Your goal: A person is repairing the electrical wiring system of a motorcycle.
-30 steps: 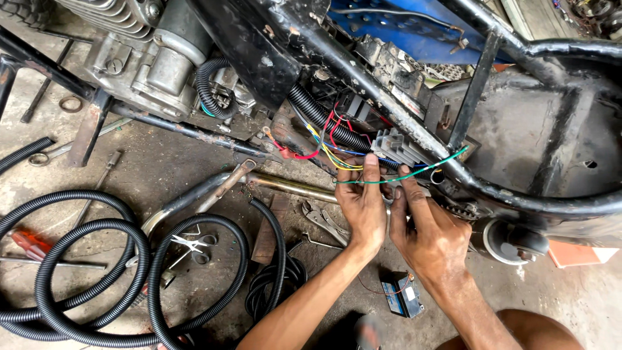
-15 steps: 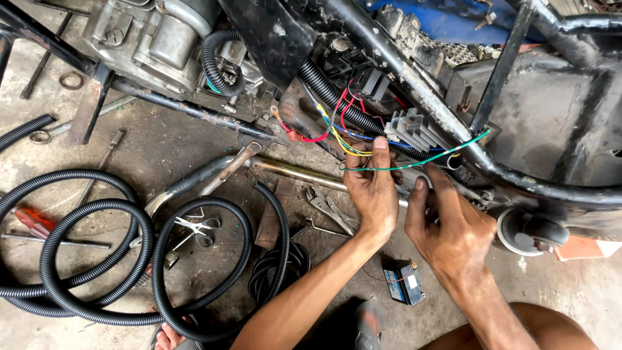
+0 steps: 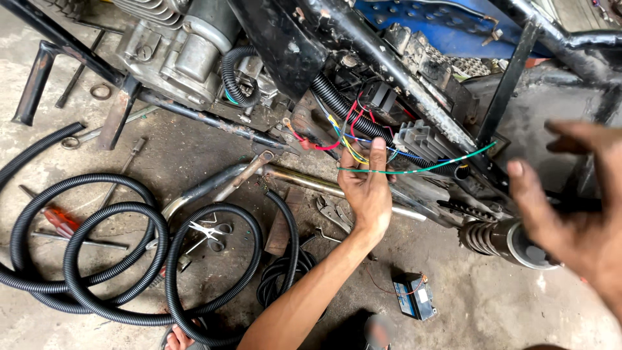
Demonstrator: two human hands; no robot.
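Centrally, the left hand (image 3: 366, 191) pinches a thin green wire (image 3: 421, 170) running rightward toward the black frame (image 3: 389, 65); the right hand (image 3: 576, 214) hovers spread wide at right, holding nothing; corrugated hoses (image 3: 116, 259) coil lower left.

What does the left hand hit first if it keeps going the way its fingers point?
Probably the wire bundle just above the left hand, which pinches a green wire; then the black frame tube. Depth is unclear.
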